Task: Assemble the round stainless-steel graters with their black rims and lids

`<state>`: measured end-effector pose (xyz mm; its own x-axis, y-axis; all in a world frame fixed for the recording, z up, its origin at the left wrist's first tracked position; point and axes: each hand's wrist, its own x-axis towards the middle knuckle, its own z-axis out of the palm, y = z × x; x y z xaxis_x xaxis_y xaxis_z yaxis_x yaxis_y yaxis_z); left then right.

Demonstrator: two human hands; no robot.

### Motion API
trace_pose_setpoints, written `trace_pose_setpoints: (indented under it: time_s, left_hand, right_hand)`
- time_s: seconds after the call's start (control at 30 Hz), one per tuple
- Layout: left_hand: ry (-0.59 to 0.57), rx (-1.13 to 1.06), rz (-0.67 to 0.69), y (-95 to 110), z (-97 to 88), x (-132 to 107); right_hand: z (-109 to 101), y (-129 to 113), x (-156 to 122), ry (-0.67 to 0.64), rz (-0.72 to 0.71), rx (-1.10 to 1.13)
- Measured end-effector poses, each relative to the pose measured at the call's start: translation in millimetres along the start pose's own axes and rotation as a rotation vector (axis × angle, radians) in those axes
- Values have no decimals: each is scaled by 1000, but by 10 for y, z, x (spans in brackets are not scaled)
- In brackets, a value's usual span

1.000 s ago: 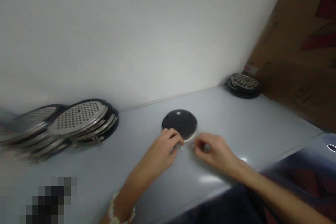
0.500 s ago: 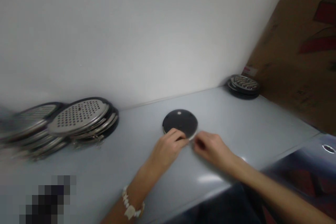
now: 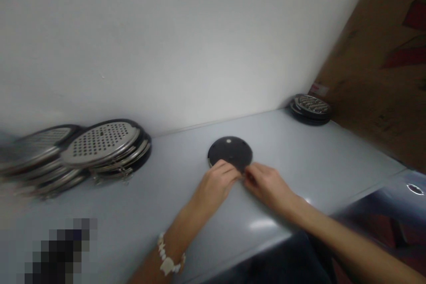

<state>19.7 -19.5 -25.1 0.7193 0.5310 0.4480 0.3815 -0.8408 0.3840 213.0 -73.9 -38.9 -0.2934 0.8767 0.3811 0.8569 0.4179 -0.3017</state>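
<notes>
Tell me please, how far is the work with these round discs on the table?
Perhaps done: a small stack of metal discs sits at the far right, by the cardboard. In hand: the left hand and the right hand meet at the near edge of one black disc. Seemingly left: the larger piles of perforated discs by the wall, untouched.

perforated disc stacks [image 3: 103, 146], cardboard box [image 3: 382, 75]

White wall [image 3: 166, 31] seen across upper frame; grey glossy surface [image 3: 316, 155] below, glare reflected lower centre; brown cardboard [image 3: 382, 75] seen upper right.
</notes>
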Motion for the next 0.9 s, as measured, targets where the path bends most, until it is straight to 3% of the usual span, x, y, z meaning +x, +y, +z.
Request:
trace_pose_setpoints:
  time_s: [0.3, 0.73, 0.9]
  left_hand:
    - [23, 77, 32, 10, 58, -16]
    - [15, 132, 11, 4, 102, -33]
    - [6, 139, 1, -3, 101, -41]
  right_hand:
    - [8, 17, 1, -56, -24, -19]
    - [-158, -21, 54, -269, -97, -39]
    - [-265, -10, 160, -289, -99, 165]
